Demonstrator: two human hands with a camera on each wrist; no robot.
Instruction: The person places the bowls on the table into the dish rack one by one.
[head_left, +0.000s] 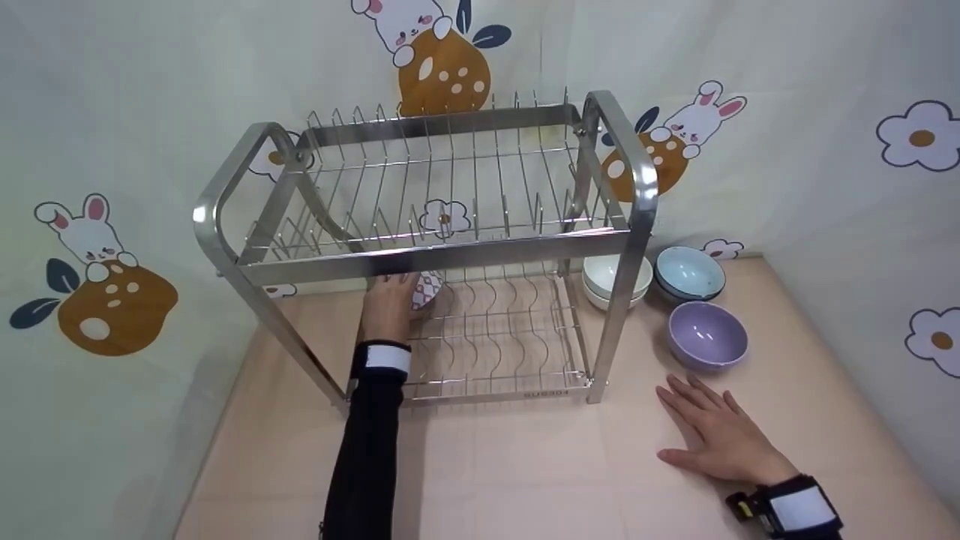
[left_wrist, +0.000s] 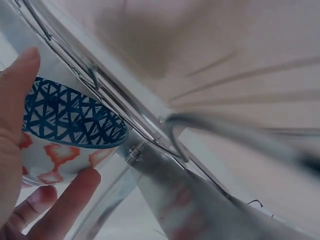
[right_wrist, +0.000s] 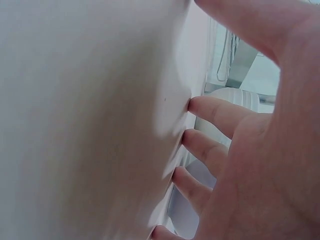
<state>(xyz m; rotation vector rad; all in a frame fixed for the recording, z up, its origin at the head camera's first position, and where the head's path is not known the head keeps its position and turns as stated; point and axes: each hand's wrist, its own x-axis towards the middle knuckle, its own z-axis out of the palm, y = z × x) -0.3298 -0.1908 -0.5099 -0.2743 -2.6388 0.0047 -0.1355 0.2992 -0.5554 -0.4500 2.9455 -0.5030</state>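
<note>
Patterned bowl (head_left: 427, 289), blue triangles inside and red marks outside, sits at the left end of the metal rack's (head_left: 442, 253) lower tier, pinched in the left hand's (head_left: 387, 309) grip, thumb on one side and fingers under the other; whether its base touches the wires I cannot tell. The right hand (head_left: 716, 436) is spread, fingertips on the tabletop (head_left: 510, 469), just beside the purple bowl (head_left: 707, 336). Behind that one stand the light-blue bowl (head_left: 690, 271), atop a darker one, and stacked white bowls (head_left: 601, 279).
</note>
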